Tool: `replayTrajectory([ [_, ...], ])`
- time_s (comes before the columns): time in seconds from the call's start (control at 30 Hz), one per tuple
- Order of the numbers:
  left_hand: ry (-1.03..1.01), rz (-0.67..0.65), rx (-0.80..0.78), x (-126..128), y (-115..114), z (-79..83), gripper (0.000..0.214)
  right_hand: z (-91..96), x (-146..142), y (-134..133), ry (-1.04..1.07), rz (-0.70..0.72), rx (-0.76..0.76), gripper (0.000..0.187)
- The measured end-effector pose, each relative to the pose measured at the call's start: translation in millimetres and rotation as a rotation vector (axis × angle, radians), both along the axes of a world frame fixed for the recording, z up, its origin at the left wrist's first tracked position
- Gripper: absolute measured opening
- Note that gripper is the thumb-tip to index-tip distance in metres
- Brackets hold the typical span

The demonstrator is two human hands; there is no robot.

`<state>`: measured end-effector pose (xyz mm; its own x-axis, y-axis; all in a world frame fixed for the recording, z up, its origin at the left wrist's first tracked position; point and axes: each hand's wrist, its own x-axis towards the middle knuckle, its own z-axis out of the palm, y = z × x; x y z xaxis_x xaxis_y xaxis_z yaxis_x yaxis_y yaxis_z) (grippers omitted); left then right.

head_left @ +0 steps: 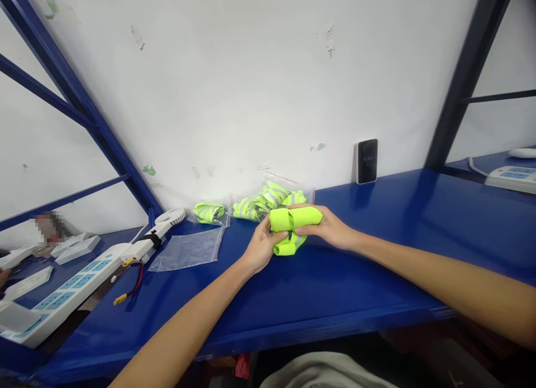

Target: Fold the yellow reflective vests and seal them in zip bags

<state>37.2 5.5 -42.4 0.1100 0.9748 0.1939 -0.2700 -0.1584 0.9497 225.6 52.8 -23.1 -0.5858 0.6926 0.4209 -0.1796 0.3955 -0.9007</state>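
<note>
Both of my hands grip a neon-yellow reflective strap (305, 215), partly rolled or folded, with a grey band showing on its lower loop. My left hand (260, 247) closes on its left side, thumb in front. On the right end, my right hand (329, 227) is closed with the thumb below and fingers behind. Just beyond lies a clear zip bag (274, 195) filled with several similar yellow-and-grey straps. Left of it sits a smaller clear bag (208, 211) with the same material inside. A flat clear zip bag (187, 249) rests on the blue table (360, 282).
A white power strip (79, 284) runs along the table's left side, with a small white fan (171, 216) and a red-black cable with yellow connectors (136, 282) nearby. A black-screened device (367, 161) leans at the wall. Blue frame posts (90, 117) stand left.
</note>
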Motion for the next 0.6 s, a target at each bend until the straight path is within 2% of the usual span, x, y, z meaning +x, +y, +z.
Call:
replayTrajectory([
  [0.13, -0.009, -0.059, -0.111, 5, -3, 4.1, 0.076, 1.6, -2, -2, 0.018, -0.067, 0.046, 0.049],
  [0.27, -0.079, -0.082, -0.184, 1, -8, 13.3, 0.079, 2.6, -5, 0, 0.036, -0.133, 0.100, 0.046],
  [0.37, -0.096, -0.140, -0.119, -5, -11, 17.3, 0.089, 2.9, -6, 3, 0.052, -0.157, 0.068, 0.045],
  [0.5, 0.121, -0.206, 0.023, -7, -15, 16.6, 0.122, 1.8, -7, 5, 0.064, -0.165, -0.052, 0.040],
  [0.6, 0.236, -0.204, 0.112, -5, -17, 13.5, 0.123, -0.9, -8, 5, 0.106, -0.138, -0.175, 0.036],
])
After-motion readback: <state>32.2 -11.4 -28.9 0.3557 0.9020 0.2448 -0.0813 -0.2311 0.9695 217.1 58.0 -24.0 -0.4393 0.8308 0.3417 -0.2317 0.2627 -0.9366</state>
